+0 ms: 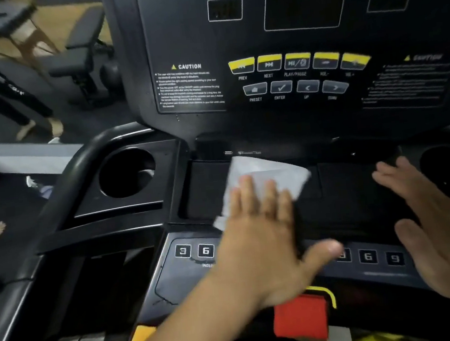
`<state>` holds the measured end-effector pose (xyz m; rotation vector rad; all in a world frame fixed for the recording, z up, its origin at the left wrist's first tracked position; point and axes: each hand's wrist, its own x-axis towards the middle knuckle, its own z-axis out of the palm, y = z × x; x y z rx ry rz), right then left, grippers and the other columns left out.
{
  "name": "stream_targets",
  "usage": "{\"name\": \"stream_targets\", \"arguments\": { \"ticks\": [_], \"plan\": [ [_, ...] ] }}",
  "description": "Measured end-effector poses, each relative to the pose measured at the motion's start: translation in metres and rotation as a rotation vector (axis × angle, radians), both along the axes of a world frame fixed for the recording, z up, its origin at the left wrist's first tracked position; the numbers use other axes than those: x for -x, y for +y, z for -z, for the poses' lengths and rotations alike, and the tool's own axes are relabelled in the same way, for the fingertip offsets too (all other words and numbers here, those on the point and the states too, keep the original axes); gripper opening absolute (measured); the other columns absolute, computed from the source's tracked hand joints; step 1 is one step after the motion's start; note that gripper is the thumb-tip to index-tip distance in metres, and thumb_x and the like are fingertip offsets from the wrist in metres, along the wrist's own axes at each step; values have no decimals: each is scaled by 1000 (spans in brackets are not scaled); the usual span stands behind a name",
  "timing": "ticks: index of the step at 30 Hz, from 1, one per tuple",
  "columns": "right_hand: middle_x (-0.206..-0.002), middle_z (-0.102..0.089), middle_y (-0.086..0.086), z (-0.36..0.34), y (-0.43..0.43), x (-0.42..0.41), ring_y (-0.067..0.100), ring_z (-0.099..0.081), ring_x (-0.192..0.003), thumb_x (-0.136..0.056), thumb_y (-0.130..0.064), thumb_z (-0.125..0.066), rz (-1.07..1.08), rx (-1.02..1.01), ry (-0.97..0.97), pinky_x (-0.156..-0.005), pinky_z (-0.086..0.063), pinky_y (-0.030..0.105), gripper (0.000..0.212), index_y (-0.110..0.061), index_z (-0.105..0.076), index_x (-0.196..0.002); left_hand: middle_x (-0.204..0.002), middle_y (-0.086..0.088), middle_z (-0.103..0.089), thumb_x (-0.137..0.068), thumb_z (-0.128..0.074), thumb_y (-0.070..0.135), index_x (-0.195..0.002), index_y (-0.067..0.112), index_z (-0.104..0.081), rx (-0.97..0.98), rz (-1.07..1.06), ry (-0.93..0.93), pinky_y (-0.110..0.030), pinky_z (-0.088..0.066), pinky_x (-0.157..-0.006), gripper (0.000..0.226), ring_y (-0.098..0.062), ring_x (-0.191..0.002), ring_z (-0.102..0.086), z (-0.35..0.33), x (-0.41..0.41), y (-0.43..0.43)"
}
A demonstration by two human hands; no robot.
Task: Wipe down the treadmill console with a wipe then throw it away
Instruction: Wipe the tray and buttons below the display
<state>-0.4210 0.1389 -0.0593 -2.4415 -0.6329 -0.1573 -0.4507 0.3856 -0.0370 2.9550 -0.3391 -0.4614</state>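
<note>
The black treadmill console (184, 30) fills the view, with dark displays and yellow buttons up top and a flat shelf below. A white wipe (271, 171) lies spread on that shelf, just left of centre. My left hand (261, 238) presses flat on the wipe's near half, fingers spread and thumb out over the numbered keys. My right hand (440, 225) hovers open, palm down, over the shelf's right side, holding nothing.
A round cup holder (127, 172) sits left of the shelf, beside a curved black handrail (61, 187). A red safety key block (300, 318) is below my left wrist. Gym benches and a person's legs (1, 91) stand at the far left.
</note>
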Motion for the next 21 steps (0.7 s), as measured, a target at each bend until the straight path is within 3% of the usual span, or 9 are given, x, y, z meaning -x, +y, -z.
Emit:
{"name": "stream_targets", "arguments": {
  "ticks": [4,7,10,15,21],
  "plan": [
    [-161,-20,-4,-1,3,-1,18,0,-151,-96,-62,-18,15,282,37,-115,-15,51,61,-31,-32,-147,-162,-14,18,-69,20,80,-156,16,6,-29,-35,-36,-45,8,-121,109,-30,-148,23,6,-3,23],
    [-163,-13,-3,-2,12,-2,16,7,-151,-94,-68,-9,60,365,65,-118,-10,51,67,-35,-29,-148,-165,-10,4,-70,16,81,-157,14,-3,-78,-155,-100,-38,3,-123,111,-26,-151,13,5,-12,60],
    [-162,-16,1,-1,17,-2,18,4,-151,-93,-68,-9,104,379,51,-119,-9,48,69,-32,-30,-148,-165,-1,-4,-72,8,82,-157,19,-13,32,-45,-63,-35,2,-123,108,-19,-151,8,-2,-9,29],
    [-161,-20,1,0,17,0,17,3,-151,-94,-66,-12,136,352,61,-119,-10,46,67,-31,-33,-148,-165,-2,0,-78,11,77,-157,14,-3,-47,10,-42,-36,4,-123,103,-14,-150,14,0,-18,15],
    [-161,-22,1,0,16,0,17,1,-151,-95,-66,-12,139,335,56,-120,-12,48,67,-31,-33,-148,-162,-19,14,-76,5,78,-151,-1,12,-151,-41,111,-43,3,-123,109,-32,-148,21,-12,-8,-15]
  ]
}}
